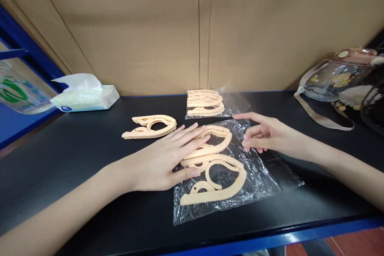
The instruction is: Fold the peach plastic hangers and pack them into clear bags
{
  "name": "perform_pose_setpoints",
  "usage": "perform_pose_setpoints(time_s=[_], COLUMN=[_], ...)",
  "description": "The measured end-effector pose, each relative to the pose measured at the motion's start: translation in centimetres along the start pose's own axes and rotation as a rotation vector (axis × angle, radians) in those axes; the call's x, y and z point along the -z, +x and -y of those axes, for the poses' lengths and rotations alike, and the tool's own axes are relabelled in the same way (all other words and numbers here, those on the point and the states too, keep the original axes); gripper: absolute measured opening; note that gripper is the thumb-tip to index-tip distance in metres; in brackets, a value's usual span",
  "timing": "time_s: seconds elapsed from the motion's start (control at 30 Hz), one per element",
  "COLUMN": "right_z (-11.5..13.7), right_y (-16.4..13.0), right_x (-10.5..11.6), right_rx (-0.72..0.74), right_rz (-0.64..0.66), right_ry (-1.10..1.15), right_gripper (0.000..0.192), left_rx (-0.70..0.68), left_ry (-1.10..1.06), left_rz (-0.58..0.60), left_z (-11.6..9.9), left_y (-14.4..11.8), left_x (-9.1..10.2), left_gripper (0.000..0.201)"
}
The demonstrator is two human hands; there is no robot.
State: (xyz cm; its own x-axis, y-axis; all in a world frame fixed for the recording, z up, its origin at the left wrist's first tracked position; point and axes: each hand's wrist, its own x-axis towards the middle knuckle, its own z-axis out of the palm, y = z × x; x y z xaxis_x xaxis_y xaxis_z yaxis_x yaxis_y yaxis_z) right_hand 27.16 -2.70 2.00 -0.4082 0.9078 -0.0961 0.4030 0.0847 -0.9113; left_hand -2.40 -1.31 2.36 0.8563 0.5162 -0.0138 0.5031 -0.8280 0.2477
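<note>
Nearest on the black bench (75, 160): one clear plastic bag (258, 186), lying flat and crinkled, with two peach plastic hangers on it. The lower hanger (219, 194) lies free, touched by neither hand. The upper hanger (214, 144) lies just behind it, the two touching where their curves meet. Two hands in view, both the person's own, both with nothing gripped. Left hand (165, 160): flat, palm down, fingers spread and resting on the upper hanger's left part, thumb against the hangers' near edge. Right hand (265, 134): hovering at the bag's far right edge, index finger stretched out toward the upper hanger, remaining fingers loosely curled; contact with the bag cannot be told. The hands are apart, with the upper hanger between them. Further back, left of centre: one loose stack of hangers (151, 126), count in stack unclear. Behind that, centre: one second bag of hangers (207, 104), several stacked inside. Far left: one tissue pack (85, 98). Far right: one clear bottle with strap (333, 80). Backdrop: a cardboard wall (198, 28).
</note>
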Motion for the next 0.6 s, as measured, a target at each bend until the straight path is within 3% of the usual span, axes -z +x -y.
perform_pose_setpoints(time_s=[0.23, 0.37, 0.5, 0.6], right_z=[-0.3, -0.1, 0.0, -0.1], right_y=[0.0, 0.0, 0.0, 0.0], right_x=[1.0, 0.9, 1.2, 1.6], right_rx=[0.002, -0.017, 0.008, 0.076], right_rz=[0.022, 0.000, -0.134, -0.218], right_ry=[-0.001, -0.110, -0.215, -0.270], right_gripper=[0.074, 0.068, 0.059, 0.056], left_rx=[0.004, 0.083, 0.187, 0.280], left_ry=[0.050, 0.056, 0.108, 0.149], left_rz=[0.005, 0.021, -0.031, -0.011], left_z=[0.2, 0.3, 2.8, 6.0], left_y=[-0.2, -0.4, -1.4, -2.7], left_x=[0.4, 1.4, 2.9, 4.0], left_gripper=[0.061, 0.065, 0.088, 0.090])
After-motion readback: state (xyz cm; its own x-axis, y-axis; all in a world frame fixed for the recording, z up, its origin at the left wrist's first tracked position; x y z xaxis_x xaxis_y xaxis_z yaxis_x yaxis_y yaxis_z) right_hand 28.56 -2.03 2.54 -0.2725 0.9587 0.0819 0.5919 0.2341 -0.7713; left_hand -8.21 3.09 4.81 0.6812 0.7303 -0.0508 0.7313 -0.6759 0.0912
